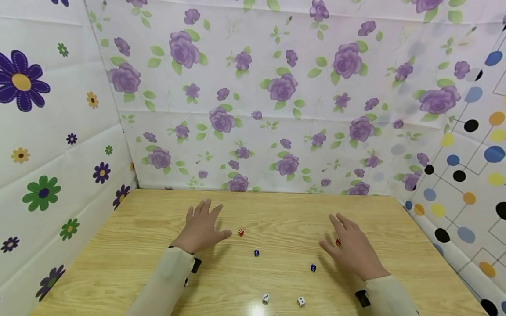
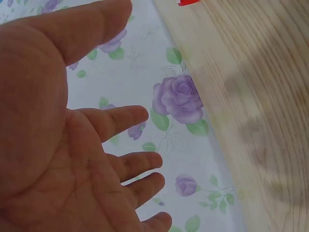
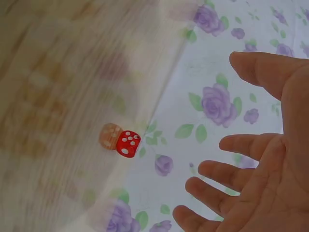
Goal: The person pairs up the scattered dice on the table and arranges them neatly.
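My left hand [image 1: 200, 230] hovers over the left part of the table with its fingers spread, holding nothing. A red die [image 1: 241, 232] lies just right of its thumb, and a blue die [image 1: 256, 253] sits a bit nearer to me. Over the right side is my right hand [image 1: 352, 245], fingers extended and nothing in its grasp. Another red die [image 1: 337, 242] shows between its thumb and index finger in the head view; the right wrist view shows this red die [image 3: 128, 144] on the wood, apart from the fingers. A second blue die [image 1: 313, 267] lies left of that hand.
Two white dice, one on the left [image 1: 265, 299] and one on the right [image 1: 301, 301], lie near the front of the wooden table [image 1: 276, 210]. Flowered cloth [image 1: 253, 87] hangs behind the table's far edge. More cloth, with daisies [image 1: 43, 193] and dots [image 1: 470, 197], flanks the sides.
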`<state>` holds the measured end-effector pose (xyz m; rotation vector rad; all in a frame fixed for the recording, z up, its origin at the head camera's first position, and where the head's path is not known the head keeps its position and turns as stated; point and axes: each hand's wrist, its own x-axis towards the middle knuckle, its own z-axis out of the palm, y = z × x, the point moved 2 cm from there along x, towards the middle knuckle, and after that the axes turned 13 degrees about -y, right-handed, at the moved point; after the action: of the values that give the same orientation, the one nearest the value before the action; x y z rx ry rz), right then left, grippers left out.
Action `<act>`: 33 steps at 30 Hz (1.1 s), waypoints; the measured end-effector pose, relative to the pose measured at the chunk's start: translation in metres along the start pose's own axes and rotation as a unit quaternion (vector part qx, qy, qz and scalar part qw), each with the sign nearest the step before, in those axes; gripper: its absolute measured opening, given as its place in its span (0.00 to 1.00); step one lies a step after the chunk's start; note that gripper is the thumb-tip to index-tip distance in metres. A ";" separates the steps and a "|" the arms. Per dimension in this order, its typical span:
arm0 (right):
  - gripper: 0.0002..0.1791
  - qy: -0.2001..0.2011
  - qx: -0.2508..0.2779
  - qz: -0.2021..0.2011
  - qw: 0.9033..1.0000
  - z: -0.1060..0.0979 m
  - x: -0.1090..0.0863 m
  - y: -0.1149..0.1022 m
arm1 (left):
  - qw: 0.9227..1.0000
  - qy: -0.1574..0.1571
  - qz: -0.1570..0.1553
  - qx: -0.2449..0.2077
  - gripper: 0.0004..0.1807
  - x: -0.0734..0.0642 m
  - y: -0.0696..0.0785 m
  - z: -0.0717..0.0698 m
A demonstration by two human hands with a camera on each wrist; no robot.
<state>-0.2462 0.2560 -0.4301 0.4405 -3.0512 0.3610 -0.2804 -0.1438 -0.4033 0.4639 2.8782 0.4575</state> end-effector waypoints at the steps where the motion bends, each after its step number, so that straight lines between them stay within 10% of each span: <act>1: 0.50 0.001 -0.001 -0.003 1.000 0.000 0.000 0.000 | 1.000 -0.001 0.004 -0.001 0.45 0.000 0.000 0.000; 14: 0.38 -0.016 0.013 -0.032 0.999 -0.003 0.000 -0.014 | 0.998 -0.014 0.053 -0.038 0.36 -0.006 0.022 -0.006; 22: 0.21 -0.131 0.074 -0.057 0.987 -0.015 0.000 -0.038 | 0.986 -0.074 0.145 -0.038 0.25 -0.010 0.056 0.002; 27: 0.10 -0.224 0.119 -0.141 0.957 -0.017 -0.006 -0.054 | 0.962 -0.154 0.219 -0.062 0.17 -0.014 0.078 0.016; 33: 0.05 -0.351 0.183 -0.209 0.894 -0.005 -0.014 -0.068 | 0.925 -0.265 0.259 -0.086 0.10 -0.019 0.090 0.035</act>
<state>-0.2132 0.1979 -0.4107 1.5213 -3.3720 0.9312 -0.2302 -0.0593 -0.4043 1.1270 2.1532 0.5515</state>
